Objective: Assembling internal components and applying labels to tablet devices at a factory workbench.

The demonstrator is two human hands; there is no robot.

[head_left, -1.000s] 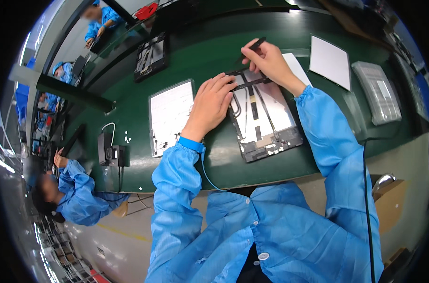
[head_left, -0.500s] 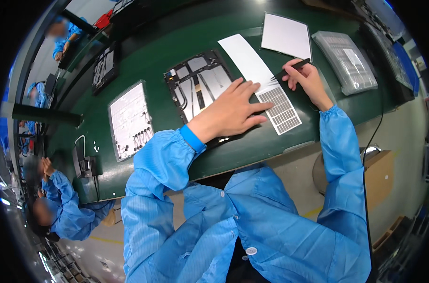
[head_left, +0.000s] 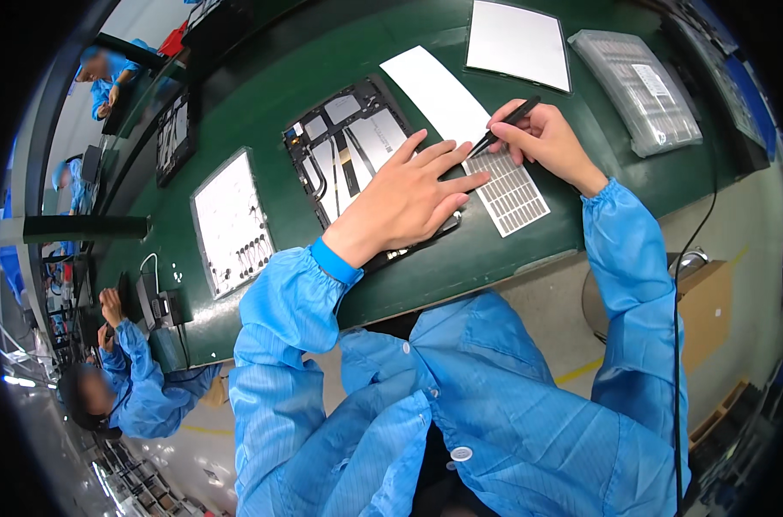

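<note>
My right hand [head_left: 542, 145] is closed around black tweezers [head_left: 519, 114]. Their tips meet the top left part of a label sheet [head_left: 439, 90], whose upper part is plain white and whose lower part carries rows of small grey rectangular labels [head_left: 516, 202]. Fingers spread, my left hand [head_left: 413, 194] lies palm down, its fingertips resting at the sheet's left edge beside the tweezer tips. Beneath that hand is an opened flat electronic device [head_left: 370, 129] with a black frame and silver panels; its lower right part is hidden.
A white sheet with small black parts [head_left: 227, 215] lies left of the device. Farther back are a plain white sheet [head_left: 520, 47] and a clear-wrapped stack [head_left: 637, 90]. At left, a black box with cables [head_left: 163, 308] stands near another person in blue [head_left: 146, 388].
The tweezers have moved left and down, from above the sheet to the label rows beside my left fingers. My left hand stays spread over the device. The whole view has shifted slightly.
</note>
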